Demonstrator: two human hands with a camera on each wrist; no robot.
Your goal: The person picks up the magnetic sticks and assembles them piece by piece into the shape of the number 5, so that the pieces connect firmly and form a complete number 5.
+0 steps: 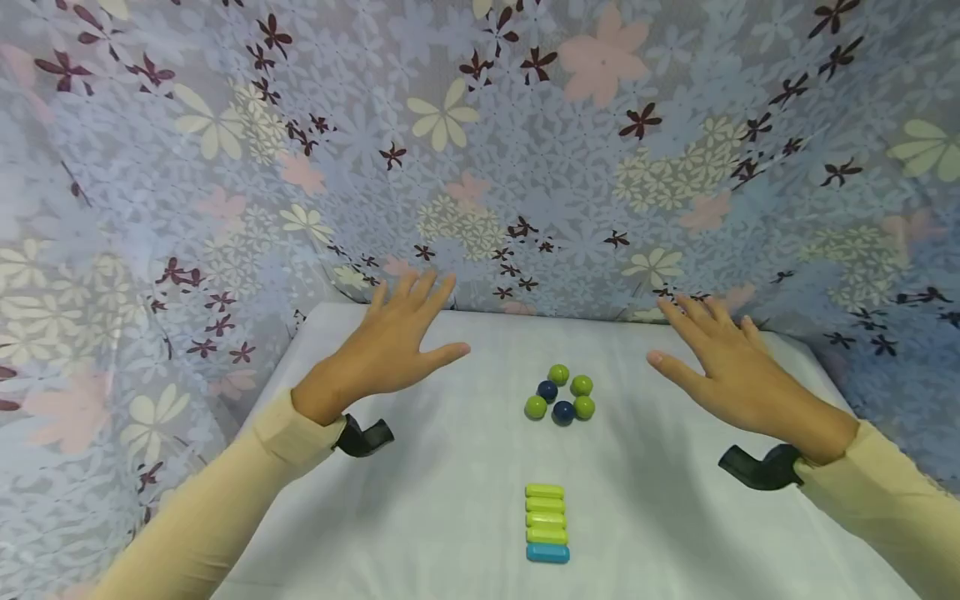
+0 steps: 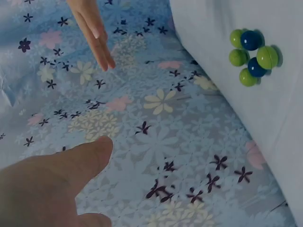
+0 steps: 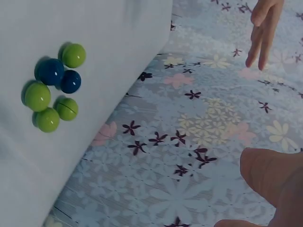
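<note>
My left hand [image 1: 390,342] hovers over the left side of the white table, fingers straight and spread, holding nothing. Over the right side my right hand [image 1: 731,375] is held up the same way, also with nothing in it. On the table between them sits a loose ring of small glossy balls, several green balls [image 1: 536,407] and two dark blue balls [image 1: 563,412]. Nearer the front, several yellow-green bars [image 1: 545,505] lie side by side in a column, with one blue bar [image 1: 547,552] at its near end. Neither hand touches any of these.
A white cloth covers the table [image 1: 450,450]. Behind it and along both sides hangs a floral curtain [image 1: 525,167]. Each wrist carries a black strap mount [image 1: 363,437] below the cuff.
</note>
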